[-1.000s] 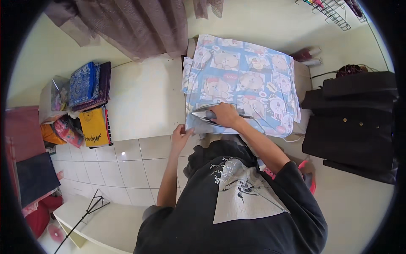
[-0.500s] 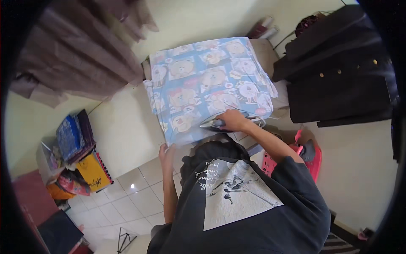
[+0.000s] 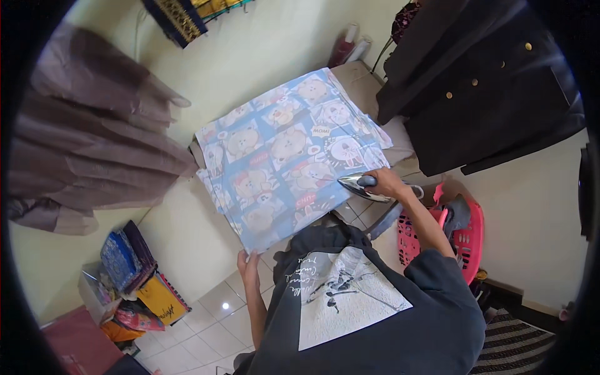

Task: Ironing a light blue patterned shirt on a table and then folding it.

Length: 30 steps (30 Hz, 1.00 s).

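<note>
Right of centre, the right hand (image 3: 386,183) grips the iron (image 3: 359,189), which points left from it at the lower-right edge of the cloth (image 3: 281,159). The cloth spreads mid-frame, above the left hand (image 3: 249,262), which is at its bottom corner; whether pinching it, I cannot tell.

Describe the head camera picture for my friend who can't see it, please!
A person's right hand holds an iron at the edge of a blue bear-print cloth, with the left hand at its near corner. A pink basket stands to the right.
</note>
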Tool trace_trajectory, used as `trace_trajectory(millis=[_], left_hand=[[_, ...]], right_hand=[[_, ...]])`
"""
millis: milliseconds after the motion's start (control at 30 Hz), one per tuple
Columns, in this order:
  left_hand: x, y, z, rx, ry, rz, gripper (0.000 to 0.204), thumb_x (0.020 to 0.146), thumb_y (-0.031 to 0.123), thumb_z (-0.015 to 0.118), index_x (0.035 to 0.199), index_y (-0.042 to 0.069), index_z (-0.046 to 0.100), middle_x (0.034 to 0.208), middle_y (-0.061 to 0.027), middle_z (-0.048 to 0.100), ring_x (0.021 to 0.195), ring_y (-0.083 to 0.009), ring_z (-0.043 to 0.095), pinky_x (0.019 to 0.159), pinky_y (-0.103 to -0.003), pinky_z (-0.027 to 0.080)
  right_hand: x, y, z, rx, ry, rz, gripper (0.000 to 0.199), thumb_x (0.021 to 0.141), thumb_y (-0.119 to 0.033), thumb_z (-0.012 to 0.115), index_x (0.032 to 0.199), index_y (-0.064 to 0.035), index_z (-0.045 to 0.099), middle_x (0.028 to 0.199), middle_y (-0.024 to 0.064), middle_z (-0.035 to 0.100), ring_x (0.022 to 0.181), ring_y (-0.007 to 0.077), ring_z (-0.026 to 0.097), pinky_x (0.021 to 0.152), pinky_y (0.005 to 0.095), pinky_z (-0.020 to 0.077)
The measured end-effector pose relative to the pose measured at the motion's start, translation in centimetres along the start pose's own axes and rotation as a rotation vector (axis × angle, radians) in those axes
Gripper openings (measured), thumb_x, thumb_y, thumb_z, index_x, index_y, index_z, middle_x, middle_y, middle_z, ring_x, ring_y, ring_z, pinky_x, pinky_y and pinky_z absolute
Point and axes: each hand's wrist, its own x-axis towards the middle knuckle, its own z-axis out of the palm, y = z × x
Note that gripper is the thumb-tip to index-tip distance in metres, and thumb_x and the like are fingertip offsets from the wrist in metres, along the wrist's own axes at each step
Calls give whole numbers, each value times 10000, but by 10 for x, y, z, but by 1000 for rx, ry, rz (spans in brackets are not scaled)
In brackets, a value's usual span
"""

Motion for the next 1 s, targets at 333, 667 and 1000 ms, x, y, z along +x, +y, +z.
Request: trace_trajectory(millis=[333, 667, 1000], left_hand=[[24, 50, -27, 357, 75, -315, 870, 807, 224, 849, 1467, 67, 304, 1277, -164, 549, 1138, -253, 585, 931, -404, 510], [84, 113, -3, 634, 353, -56, 958, 767, 223, 866, 1516, 64, 291, 1430, -260, 387, 1272, -373, 477, 1056, -456, 422], [154, 165, 75, 962, 246, 646, 367, 827, 48, 706, 1180, -4, 619, 1142, -183, 630, 1141, -356, 572, 1021, -420, 435]], right_hand=[[-39, 24, -77, 939, 693, 298, 199, 959, -204, 697, 1073, -41, 677, 930, 22, 709, 864, 84, 614, 791, 263, 487], [30, 85, -58, 1146, 1144, 171, 230, 1023, -179, 615, 1172, -5, 596, 1017, 43, 695, 979, 112, 608, 952, 251, 425], [41, 113, -23, 1195, 1040, 338, 305, 981, -190, 680, 1207, 4, 614, 1064, 47, 687, 978, 123, 611, 901, 275, 466]])
